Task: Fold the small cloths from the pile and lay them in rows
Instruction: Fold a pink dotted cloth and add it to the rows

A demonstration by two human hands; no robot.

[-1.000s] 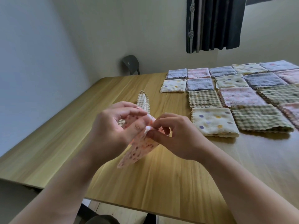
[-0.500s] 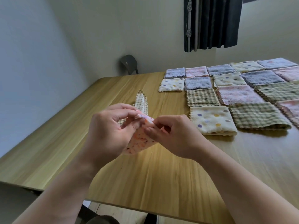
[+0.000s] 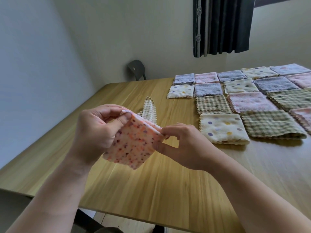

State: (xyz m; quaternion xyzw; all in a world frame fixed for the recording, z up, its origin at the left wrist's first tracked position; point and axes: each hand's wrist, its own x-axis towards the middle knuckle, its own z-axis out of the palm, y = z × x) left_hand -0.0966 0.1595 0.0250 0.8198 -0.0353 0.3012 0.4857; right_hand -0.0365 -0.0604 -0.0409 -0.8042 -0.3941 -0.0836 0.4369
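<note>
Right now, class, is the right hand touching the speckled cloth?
Touching. The head view shows the right hand pinching the speckled cloth at its upper right corner.

I see a pale wooden table carrying folded cloths laid edge to edge in rows on its far right part. Nearest me lie a cream dotted cloth and, just beside it, a green checked cloth. Apart to the left lies a loose checked cloth, partly hidden.
</note>
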